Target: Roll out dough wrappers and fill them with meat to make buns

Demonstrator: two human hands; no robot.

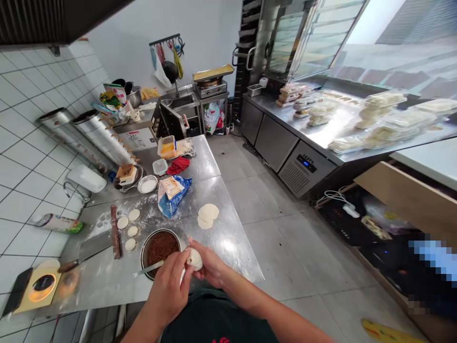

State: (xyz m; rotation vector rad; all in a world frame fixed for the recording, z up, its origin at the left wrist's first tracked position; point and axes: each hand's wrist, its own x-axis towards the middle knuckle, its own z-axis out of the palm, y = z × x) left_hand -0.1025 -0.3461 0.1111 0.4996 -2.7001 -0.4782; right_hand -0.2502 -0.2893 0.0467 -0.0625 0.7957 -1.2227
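Note:
A pleated dough bun (pixel 194 259) sits between my two hands, just right of the filling bowl. My right hand (pixel 212 264) is cupped around its far side. The fingers of my left hand (pixel 172 272) pinch at the near edge of the dough. Beside them is a steel bowl (pixel 142 257) of brown filling (pixel 162 245). A flat spreading stick (pixel 147 269) lies across the bowl, one end passing behind my left hand; whether my fingers touch it I cannot tell. Overlapping flat dough wrappers (pixel 207 215) lie on the steel table ahead.
To the left are dough rounds (pixel 133 231), a rolling pin (pixel 115 232) and a broad-bladed knife (pixel 89 252). A blue flour bag (pixel 173 195), a flour dish (pixel 147 184) and a red cloth (pixel 178 165) stand farther back. The table's right edge (pixel 246 228) borders the floor.

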